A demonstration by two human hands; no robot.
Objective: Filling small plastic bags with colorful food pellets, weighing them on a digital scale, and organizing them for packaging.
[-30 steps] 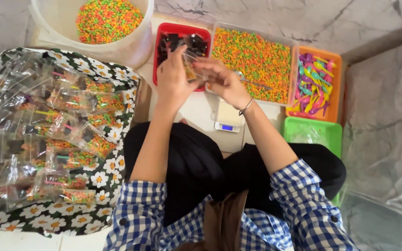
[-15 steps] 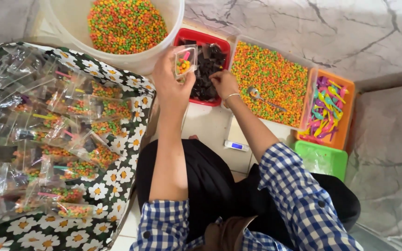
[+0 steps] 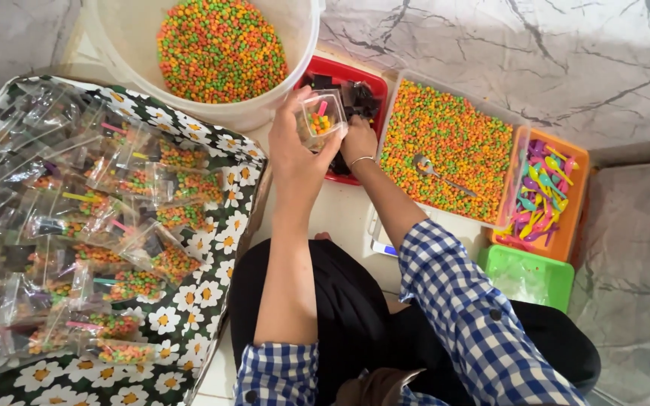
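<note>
Marble floor surrounds the trays. Left hand (image 3: 299,154) grips a small clear packet (image 3: 320,116) upright above the red tray (image 3: 338,74), its pink spoon pointing far. Right hand (image 3: 357,143) reaches into that tray; its grip can't be told.

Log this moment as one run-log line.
left hand: holds small clear plastic bag of coloured pellets | right hand: in red tray

The floor (image 3: 536,53) is pale grey marble-look tile with dark veins, evenly lit. Left of the white bucket (image 3: 189,98) lies a daisy-print cloth (image 3: 227,225); right of it, a raised grey stone step (image 3: 633,248).
</note>
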